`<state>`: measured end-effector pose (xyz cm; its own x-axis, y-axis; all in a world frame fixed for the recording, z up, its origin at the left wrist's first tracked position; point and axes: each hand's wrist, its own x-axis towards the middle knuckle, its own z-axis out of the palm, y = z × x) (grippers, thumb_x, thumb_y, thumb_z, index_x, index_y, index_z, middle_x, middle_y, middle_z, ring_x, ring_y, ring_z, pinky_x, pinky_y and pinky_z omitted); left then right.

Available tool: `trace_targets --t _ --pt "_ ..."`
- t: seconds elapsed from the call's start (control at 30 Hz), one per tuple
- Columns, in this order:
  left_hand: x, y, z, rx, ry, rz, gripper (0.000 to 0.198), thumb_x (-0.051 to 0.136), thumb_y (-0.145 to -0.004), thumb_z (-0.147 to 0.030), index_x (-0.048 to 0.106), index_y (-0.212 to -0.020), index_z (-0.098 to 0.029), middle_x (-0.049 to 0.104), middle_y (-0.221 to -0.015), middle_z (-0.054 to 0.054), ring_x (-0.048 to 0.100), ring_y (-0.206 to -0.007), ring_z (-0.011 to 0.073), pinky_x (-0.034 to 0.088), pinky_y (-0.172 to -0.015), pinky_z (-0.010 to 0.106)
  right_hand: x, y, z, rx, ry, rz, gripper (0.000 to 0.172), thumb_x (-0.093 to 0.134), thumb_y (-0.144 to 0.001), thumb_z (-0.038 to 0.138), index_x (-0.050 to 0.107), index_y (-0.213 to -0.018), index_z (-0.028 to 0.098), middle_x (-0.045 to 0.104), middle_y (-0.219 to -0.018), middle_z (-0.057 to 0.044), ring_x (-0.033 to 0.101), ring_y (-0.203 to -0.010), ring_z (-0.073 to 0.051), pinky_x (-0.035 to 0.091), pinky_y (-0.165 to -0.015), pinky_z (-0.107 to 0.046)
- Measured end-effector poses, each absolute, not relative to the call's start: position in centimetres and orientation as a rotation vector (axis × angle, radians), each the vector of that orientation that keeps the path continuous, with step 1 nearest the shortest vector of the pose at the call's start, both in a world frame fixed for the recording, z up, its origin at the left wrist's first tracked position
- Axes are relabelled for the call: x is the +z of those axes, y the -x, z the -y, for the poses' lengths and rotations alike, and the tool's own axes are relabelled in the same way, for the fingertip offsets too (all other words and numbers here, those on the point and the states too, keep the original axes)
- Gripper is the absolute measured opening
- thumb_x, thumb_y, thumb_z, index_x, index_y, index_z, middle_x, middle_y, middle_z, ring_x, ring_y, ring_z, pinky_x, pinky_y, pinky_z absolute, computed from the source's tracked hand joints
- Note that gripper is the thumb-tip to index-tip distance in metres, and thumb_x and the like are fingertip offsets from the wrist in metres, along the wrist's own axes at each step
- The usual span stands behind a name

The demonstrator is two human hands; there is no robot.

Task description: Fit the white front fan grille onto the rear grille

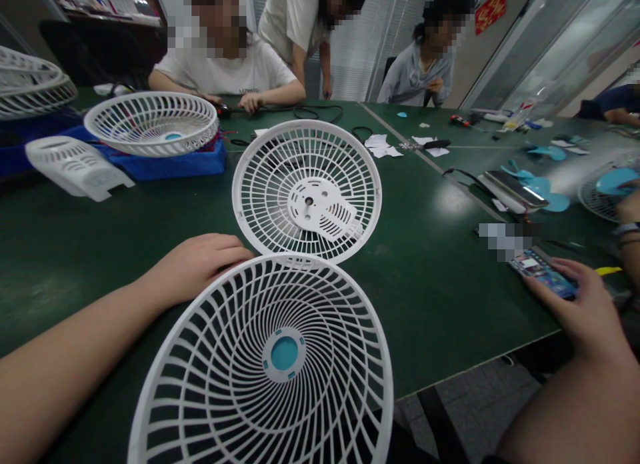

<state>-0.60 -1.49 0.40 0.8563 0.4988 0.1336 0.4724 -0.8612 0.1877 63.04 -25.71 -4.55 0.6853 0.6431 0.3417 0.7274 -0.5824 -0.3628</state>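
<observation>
The left hand (200, 264) lies palm down on the green table (435, 251), fingers loosely curled and holding nothing, against the far left rim of the near grille (215, 384), which overhangs the table's near edge. A second grille (280, 157) lies flat just beyond it, rims almost touching. The right hand (580, 311), well apart at the right edge, stretches its fingers onto a phone (543, 272); I cannot tell if it grips.

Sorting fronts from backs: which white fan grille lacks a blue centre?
The middle grille, beyond the near grille at your left hand: its hub is a white plate; that one's and the tray grille's are blue.
</observation>
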Motion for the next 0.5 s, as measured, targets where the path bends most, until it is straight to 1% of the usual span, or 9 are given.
trace_targets --t 0.1,0.3,0.37,0.5 --pt "0.5 0.5 1.6 0.255 -2.878 -0.766 0.032 0.042 -0.100 -0.041 0.069 -0.104 -0.024 0.069 -0.097 0.004 0.063 -0.085 0.0183 0.046 -0.075 0.031 -4.2 -62.5 25.6 -0.204 2.447 1.013 0.078 0.061 -0.061 0.078 0.059 -0.120 0.026 0.059 -0.128 -0.010 0.057 -0.115 -0.037 0.045 -0.099 -0.051" --pt "0.6 0.3 1.6 0.261 -2.868 -0.755 0.031 0.043 -0.099 -0.039 0.069 -0.103 -0.023 0.069 -0.096 0.005 0.064 -0.085 0.0196 0.046 -0.074 0.032 -4.6 -63.3 25.5 -0.220 2.467 1.064 0.073 0.057 -0.061 0.082 0.063 -0.106 0.025 0.061 -0.114 -0.010 0.059 -0.106 -0.034 0.046 -0.094 -0.049" --pt "0.6 0.3 1.6 0.256 -2.868 -0.757 0.031 0.043 -0.099 -0.039 0.069 -0.103 -0.023 0.069 -0.096 0.005 0.064 -0.084 0.0198 0.046 -0.074 0.032 -4.7 -63.7 25.6 -0.227 2.471 1.094 0.073 0.055 -0.061 0.083 0.064 -0.105 0.026 0.061 -0.112 -0.009 0.058 -0.105 -0.033 0.047 -0.093 -0.048" --pt "0.6 0.4 1.6 0.224 -2.869 -0.777 0.029 0.045 -0.098 -0.038 0.069 -0.104 -0.023 0.069 -0.098 0.005 0.064 -0.086 0.0200 0.046 -0.075 0.033 -4.6 -63.8 25.7 -0.207 2.464 1.172 0.069 0.053 -0.066 0.081 0.065 -0.111 0.030 0.062 -0.115 -0.007 0.058 -0.106 -0.030 0.046 -0.094 -0.046"
